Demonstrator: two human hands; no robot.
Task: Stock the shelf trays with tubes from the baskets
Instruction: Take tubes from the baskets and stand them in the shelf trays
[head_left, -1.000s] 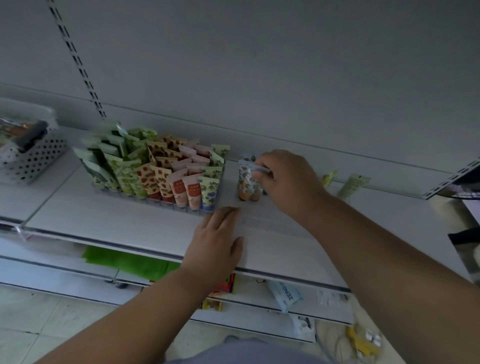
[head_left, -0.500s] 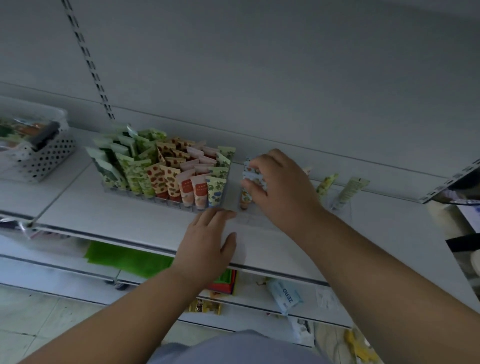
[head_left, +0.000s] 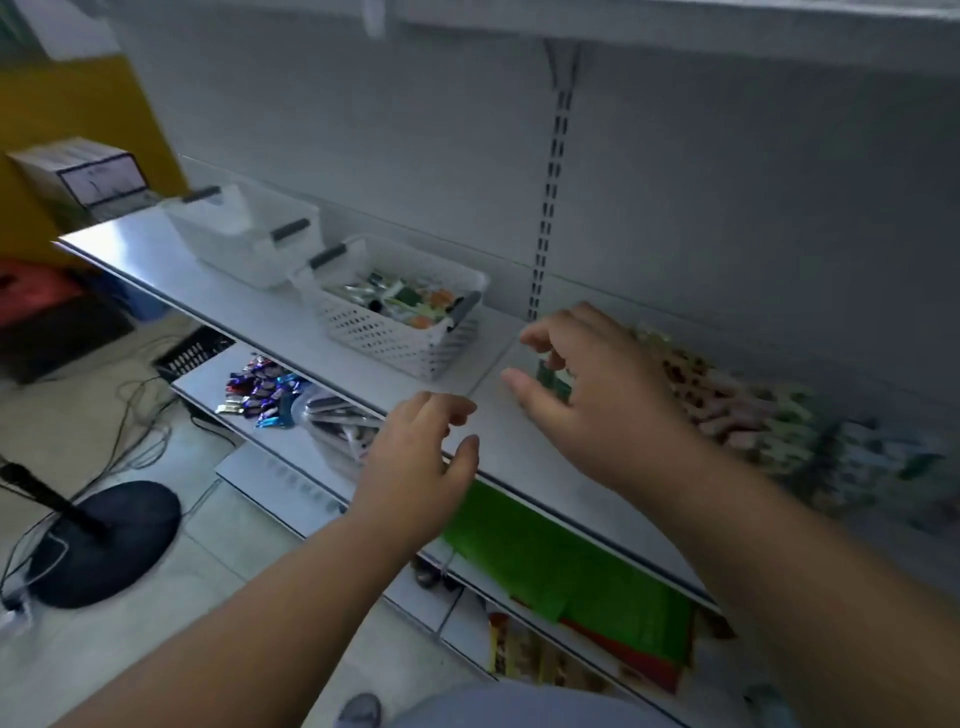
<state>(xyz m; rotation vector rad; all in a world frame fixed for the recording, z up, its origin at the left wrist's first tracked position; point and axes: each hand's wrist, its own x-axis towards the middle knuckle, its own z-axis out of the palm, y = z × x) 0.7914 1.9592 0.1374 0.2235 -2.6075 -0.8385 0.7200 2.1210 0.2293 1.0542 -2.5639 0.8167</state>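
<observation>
At the bottom of the frame both forearms reach up and away toward the shelf (head_left: 291, 312). The left hand (head_left: 415, 467), at centre, hovers over the shelf's front edge with fingers loosely curled and thumb apart, grasping nothing. Just right of it and a little farther in, the right hand (head_left: 587, 395) is spread above the shelf, fingers relaxed and bent; a small green item (head_left: 551, 378) shows between thumb and fingers, but I cannot tell whether the hand touches it. Below the shelf edge, lower shelves carry green sheets (head_left: 561, 566) at lower centre and a heap of small wrapped packets (head_left: 262, 389) at left centre. A black round stand base (head_left: 104, 543) sits on the floor at lower left. At the right edge of the frame, blurred, the stocked tubes (head_left: 753, 410) stand packed in rows on the shelf behind the right hand. Farther back, left of the hands, a white perforated basket (head_left: 400, 343) holds mixed tubes. Beyond it, toward the upper left, stands a second white basket (head_left: 244, 234), its contents not visible.
</observation>
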